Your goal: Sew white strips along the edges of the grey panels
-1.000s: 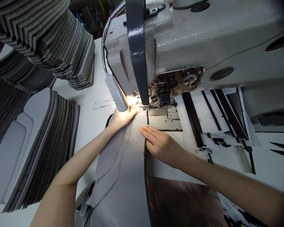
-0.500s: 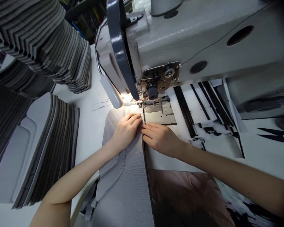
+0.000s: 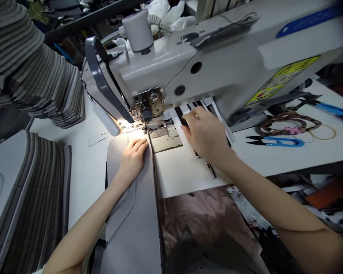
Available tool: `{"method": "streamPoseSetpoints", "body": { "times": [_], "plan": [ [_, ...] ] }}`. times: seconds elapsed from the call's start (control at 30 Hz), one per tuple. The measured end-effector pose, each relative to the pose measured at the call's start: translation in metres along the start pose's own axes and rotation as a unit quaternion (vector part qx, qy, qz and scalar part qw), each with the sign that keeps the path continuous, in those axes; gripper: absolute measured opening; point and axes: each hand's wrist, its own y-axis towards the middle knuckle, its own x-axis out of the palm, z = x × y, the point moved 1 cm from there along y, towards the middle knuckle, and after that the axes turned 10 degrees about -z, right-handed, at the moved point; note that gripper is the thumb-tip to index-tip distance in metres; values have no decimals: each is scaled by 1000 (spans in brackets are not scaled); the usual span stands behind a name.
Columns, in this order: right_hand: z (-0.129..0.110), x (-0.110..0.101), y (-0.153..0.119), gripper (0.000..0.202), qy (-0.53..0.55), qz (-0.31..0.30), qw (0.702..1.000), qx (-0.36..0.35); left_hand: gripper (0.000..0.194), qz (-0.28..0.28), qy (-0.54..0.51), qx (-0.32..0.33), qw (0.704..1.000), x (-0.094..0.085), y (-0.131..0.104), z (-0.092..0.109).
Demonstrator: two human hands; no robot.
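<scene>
A long grey fabric piece point(image 3: 134, 228) lies on the white table, its far end under the lit needle area of the sewing machine point(image 3: 148, 72). On that fabric, just before the needle, rests my left hand point(image 3: 133, 158), fingers close together and pressing it down. My right hand point(image 3: 207, 133) is off the fabric, raised over the black strips point(image 3: 178, 112) to the right of the metal needle plate point(image 3: 165, 142). Its fingers are curled and partly blurred, and whatever they may hold is hidden.
Tall stacks of grey padded pieces point(image 3: 42, 190) stand at the left. On the right of the table point(image 3: 237, 156) lie blue thread snips point(image 3: 286, 141), a brown ring-shaped object point(image 3: 288, 123) and a yellow band. The machine arm spans the back.
My right hand has left the fabric edge and moved right to the black strips. My left hand stays on the fabric. The view has turned to the right.
</scene>
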Motion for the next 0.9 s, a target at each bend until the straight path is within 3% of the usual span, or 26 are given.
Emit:
{"method": "streamPoseSetpoints", "body": {
  "times": [0.1, 0.27, 0.5, 0.57, 0.7, 0.87, 0.9],
  "plan": [
    [27, -4, 19, 14, 0, -14, 997, 82, 39, 7, -4, -4, 1000, 1, 0, -1],
    [39, -5, 33, 16, 31, -45, 995, 87, 39, 12, -8, -7, 1000, 2, -1, 0],
    [46, -43, 29, 10, 102, -113, 976, 155, 38, 30, 8, 10, 999, 2, -3, 0],
    [45, -53, 22, 18, 216, -135, 950, 180, 38, 40, 6, 10, 999, 3, -3, 0],
    [41, -63, 6, 28, 437, -127, 860, 230, 38, 45, -5, 10, 999, 5, -4, -1],
    [46, -63, 0, 23, 473, -81, 838, 262, 40, 50, -24, 15, 998, 7, -4, -3],
    [48, -62, -2, 23, 499, -82, 822, 260, 40, 53, -27, 16, 998, 8, -4, -3]
  ]
}}
